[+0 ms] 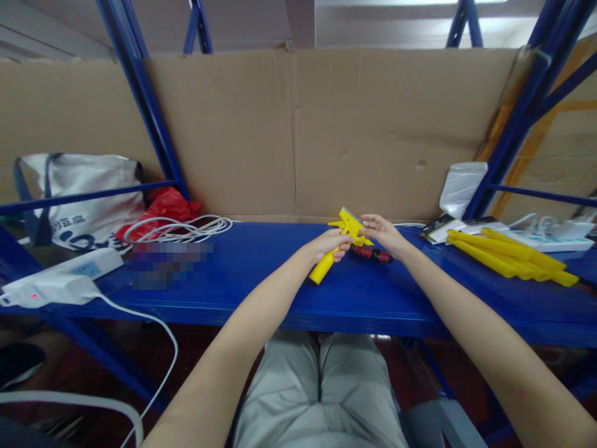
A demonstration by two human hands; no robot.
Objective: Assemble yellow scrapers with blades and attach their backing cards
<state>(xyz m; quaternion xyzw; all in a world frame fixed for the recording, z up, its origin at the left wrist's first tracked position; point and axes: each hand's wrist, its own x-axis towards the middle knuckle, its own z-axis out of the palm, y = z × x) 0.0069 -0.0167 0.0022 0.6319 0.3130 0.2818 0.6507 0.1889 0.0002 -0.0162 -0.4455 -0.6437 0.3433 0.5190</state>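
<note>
Currently, left hand (332, 244): wrapped around the yellow tool (351, 228), just below its head.
Right hand (382, 233): fingers bent at that head; whether they grip it, I cannot tell.
Yellow tool: tilted over the middle of the blue worktop (261, 261), handle end lowest.
Red-and-black tool (374, 254): lying just beside it.
Yellow pieces (513, 254): grouped well to the right.
</note>
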